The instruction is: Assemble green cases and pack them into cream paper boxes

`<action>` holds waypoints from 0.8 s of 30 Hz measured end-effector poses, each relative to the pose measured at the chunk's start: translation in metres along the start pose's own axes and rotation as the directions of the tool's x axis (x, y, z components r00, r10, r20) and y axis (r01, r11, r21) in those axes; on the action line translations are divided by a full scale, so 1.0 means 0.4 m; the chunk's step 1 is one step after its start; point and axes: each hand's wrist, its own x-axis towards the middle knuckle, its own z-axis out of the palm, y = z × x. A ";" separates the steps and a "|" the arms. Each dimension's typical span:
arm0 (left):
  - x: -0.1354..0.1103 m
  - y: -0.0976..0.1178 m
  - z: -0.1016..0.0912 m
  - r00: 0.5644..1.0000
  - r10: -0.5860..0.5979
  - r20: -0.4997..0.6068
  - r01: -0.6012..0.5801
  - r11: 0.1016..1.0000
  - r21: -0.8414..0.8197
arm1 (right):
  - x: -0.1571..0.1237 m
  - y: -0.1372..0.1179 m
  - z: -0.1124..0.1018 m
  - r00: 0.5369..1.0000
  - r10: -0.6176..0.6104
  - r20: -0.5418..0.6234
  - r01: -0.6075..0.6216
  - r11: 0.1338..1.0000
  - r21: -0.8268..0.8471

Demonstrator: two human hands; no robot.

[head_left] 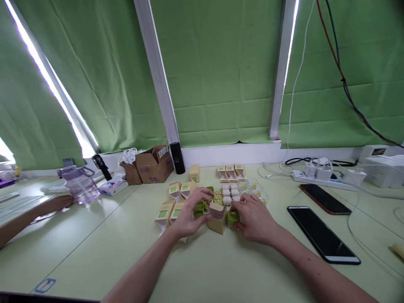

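Note:
A small tan carton [217, 218] with its top flaps open stands on the pale green table [104, 235] between my hands. My left hand [190, 213] curls beside its left face, fingers closed round a small green piece [199, 208]. My right hand [254, 219] rests to its right, fingers bent over another green item [232, 216]. Several more tan cartons with green labels [173, 201] lie to the left and behind. Small white blocks [229, 193] sit just beyond the carton.
Two dark phones [322, 232] lie at the right, near a white power strip [318, 176] with cables. Brown cardboard boxes [154, 165], a black cylinder [177, 158] and a clear purple jug [80, 183] stand at the back left. Another person's arm [30, 214] reaches in from the left.

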 end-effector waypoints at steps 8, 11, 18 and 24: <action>0.000 -0.021 -0.010 0.996 0.030 0.088 -0.038 0.995 0.091 | 0.001 0.001 0.003 1.000 0.001 0.019 0.000 1.000 -0.019; -0.001 -0.037 0.008 1.000 -0.001 0.021 -0.002 0.992 0.122 | 0.003 0.000 -0.002 0.999 0.006 0.048 -0.006 1.000 -0.006; -0.004 -0.057 0.045 0.991 -0.087 -0.099 0.092 0.995 0.044 | 0.004 0.000 -0.005 0.998 0.015 0.057 -0.015 1.000 0.003; -0.003 -0.047 0.048 0.980 -0.187 -0.060 0.178 0.974 -0.138 | 0.005 0.001 -0.001 0.999 0.013 0.033 -0.012 1.000 -0.012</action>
